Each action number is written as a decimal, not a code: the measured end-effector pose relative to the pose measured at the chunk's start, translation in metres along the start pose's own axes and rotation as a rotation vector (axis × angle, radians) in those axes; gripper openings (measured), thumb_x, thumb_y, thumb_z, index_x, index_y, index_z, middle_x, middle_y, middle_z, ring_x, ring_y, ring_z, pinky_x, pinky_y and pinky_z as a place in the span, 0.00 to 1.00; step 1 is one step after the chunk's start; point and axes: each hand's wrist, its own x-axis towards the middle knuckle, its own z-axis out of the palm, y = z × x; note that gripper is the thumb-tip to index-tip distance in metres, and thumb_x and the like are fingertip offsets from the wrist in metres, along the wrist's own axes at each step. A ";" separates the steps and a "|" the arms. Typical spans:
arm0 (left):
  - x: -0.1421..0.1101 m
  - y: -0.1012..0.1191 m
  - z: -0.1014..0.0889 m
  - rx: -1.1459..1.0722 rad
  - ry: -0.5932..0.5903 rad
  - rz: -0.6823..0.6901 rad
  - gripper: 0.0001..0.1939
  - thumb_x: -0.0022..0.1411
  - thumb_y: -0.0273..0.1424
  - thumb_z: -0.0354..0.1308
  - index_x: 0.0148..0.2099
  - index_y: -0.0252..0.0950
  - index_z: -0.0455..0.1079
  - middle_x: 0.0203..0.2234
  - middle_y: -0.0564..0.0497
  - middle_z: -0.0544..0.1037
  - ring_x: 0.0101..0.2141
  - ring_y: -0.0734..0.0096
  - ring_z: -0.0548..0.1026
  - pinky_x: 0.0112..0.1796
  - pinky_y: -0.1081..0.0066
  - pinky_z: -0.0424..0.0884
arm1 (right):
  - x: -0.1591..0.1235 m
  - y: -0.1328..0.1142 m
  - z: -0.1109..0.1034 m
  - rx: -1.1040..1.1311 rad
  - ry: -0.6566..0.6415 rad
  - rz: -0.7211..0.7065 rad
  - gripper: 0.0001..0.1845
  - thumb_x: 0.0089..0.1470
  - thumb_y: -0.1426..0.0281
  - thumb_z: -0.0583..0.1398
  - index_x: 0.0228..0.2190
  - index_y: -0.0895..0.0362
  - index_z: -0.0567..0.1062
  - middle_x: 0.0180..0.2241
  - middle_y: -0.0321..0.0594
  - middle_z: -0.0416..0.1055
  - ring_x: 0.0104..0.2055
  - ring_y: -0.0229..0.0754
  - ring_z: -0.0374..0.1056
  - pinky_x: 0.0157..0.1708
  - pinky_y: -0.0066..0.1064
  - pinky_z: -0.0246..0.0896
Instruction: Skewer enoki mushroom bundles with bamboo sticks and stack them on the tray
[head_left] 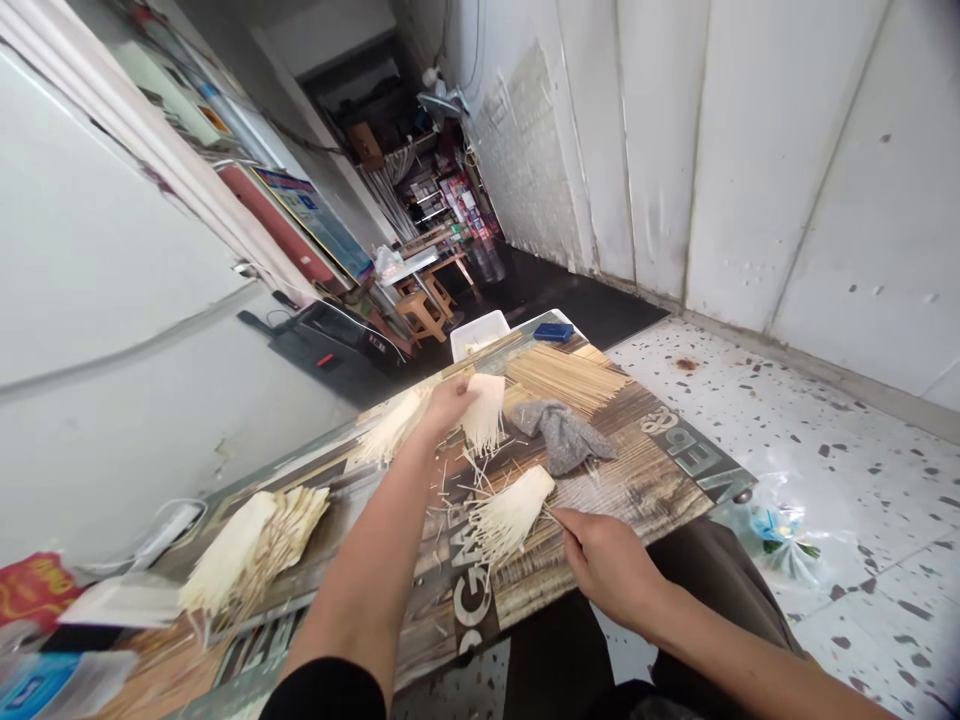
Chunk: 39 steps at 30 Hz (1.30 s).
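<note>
My left hand (448, 404) reaches over the table with its fingers closed on the pale base of a small flat bunch of enoki mushrooms (486, 408). Close to the front edge, my right hand (606, 568) pinches the end of a thin stick, apparently a bamboo skewer (550, 512). That stick meets a second enoki bunch (513, 515) whose stems fan out to the left; how far it goes in is hidden. Beyond my left hand lies a pile of enoki (394, 425), partly covered by the hand. Loose stems are scattered between the bunches.
Many bamboo skewers (566, 376) lie at the far right beside a blue box (553, 332). A grey cloth (564, 436) rests on the patterned table (637, 490). More enoki (251, 548) is stacked at left. A white container (480, 333) stands behind; a plastic bag (787, 535) is at right.
</note>
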 end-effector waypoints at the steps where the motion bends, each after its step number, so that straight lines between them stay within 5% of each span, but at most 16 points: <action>1: -0.011 0.003 -0.008 0.030 0.036 0.022 0.15 0.65 0.37 0.56 0.50 0.33 0.68 0.44 0.47 0.75 0.40 0.66 0.75 0.40 0.61 0.74 | 0.000 0.000 0.000 -0.011 0.003 -0.004 0.18 0.57 0.76 0.48 0.40 0.59 0.76 0.36 0.46 0.78 0.36 0.45 0.74 0.35 0.30 0.62; 7: -0.095 0.020 -0.051 0.343 0.314 0.100 0.14 0.64 0.37 0.50 0.46 0.35 0.71 0.38 0.46 0.78 0.39 0.61 0.76 0.41 0.65 0.68 | -0.008 -0.002 -0.003 -0.080 -0.011 -0.030 0.21 0.55 0.77 0.50 0.47 0.62 0.74 0.40 0.50 0.77 0.39 0.46 0.74 0.37 0.31 0.62; 10: -0.131 0.021 -0.043 0.516 0.302 0.131 0.14 0.65 0.37 0.48 0.44 0.35 0.71 0.37 0.43 0.78 0.41 0.55 0.74 0.43 0.61 0.66 | -0.018 -0.003 -0.006 -0.115 -0.036 -0.024 0.23 0.55 0.78 0.49 0.50 0.63 0.72 0.39 0.51 0.77 0.38 0.48 0.74 0.37 0.32 0.63; 13: -0.152 0.019 -0.015 0.632 0.160 0.193 0.13 0.66 0.34 0.47 0.39 0.35 0.71 0.34 0.41 0.77 0.38 0.56 0.74 0.40 0.62 0.66 | -0.028 -0.001 -0.009 -0.147 -0.057 -0.005 0.24 0.56 0.77 0.48 0.52 0.64 0.71 0.36 0.51 0.78 0.36 0.49 0.74 0.36 0.34 0.65; 18: -0.156 0.024 0.027 0.719 -0.077 0.311 0.13 0.67 0.28 0.46 0.37 0.34 0.72 0.34 0.40 0.77 0.37 0.57 0.75 0.37 0.63 0.67 | -0.043 0.004 -0.013 -0.151 -0.024 -0.060 0.26 0.57 0.77 0.46 0.53 0.64 0.70 0.38 0.50 0.78 0.36 0.48 0.75 0.37 0.36 0.69; 24: -0.147 0.029 0.013 0.688 -0.309 0.439 0.11 0.61 0.38 0.59 0.41 0.36 0.73 0.36 0.45 0.79 0.40 0.57 0.76 0.41 0.64 0.70 | -0.062 0.009 -0.022 -0.123 0.025 -0.133 0.25 0.57 0.77 0.46 0.52 0.64 0.71 0.38 0.49 0.78 0.35 0.47 0.75 0.34 0.35 0.71; 27: -0.148 0.017 0.002 0.646 -0.322 0.467 0.17 0.64 0.38 0.56 0.51 0.35 0.70 0.49 0.43 0.76 0.51 0.58 0.72 0.52 0.62 0.66 | -0.074 0.012 -0.026 -0.091 0.040 -0.149 0.25 0.57 0.76 0.47 0.55 0.61 0.69 0.35 0.46 0.78 0.32 0.45 0.75 0.32 0.33 0.72; 30: -0.151 0.000 0.003 0.584 -0.343 0.481 0.27 0.66 0.41 0.52 0.63 0.35 0.59 0.63 0.41 0.61 0.62 0.58 0.59 0.60 0.59 0.57 | -0.082 0.015 -0.026 -0.104 0.054 -0.172 0.25 0.58 0.75 0.48 0.56 0.60 0.68 0.31 0.44 0.77 0.29 0.44 0.74 0.30 0.32 0.71; 33: -0.155 -0.013 0.013 0.510 -0.391 0.437 0.31 0.68 0.42 0.48 0.67 0.34 0.51 0.66 0.40 0.54 0.65 0.59 0.52 0.62 0.58 0.51 | -0.083 0.016 -0.024 -0.108 0.054 -0.197 0.25 0.59 0.75 0.47 0.56 0.59 0.68 0.30 0.44 0.76 0.28 0.43 0.73 0.29 0.31 0.70; 39: -0.161 -0.015 0.024 0.496 -0.357 0.395 0.28 0.70 0.40 0.42 0.68 0.35 0.50 0.65 0.42 0.56 0.65 0.61 0.53 0.63 0.57 0.50 | -0.081 0.019 -0.024 -0.075 0.041 -0.227 0.23 0.61 0.76 0.46 0.56 0.63 0.67 0.27 0.42 0.74 0.27 0.41 0.72 0.26 0.30 0.67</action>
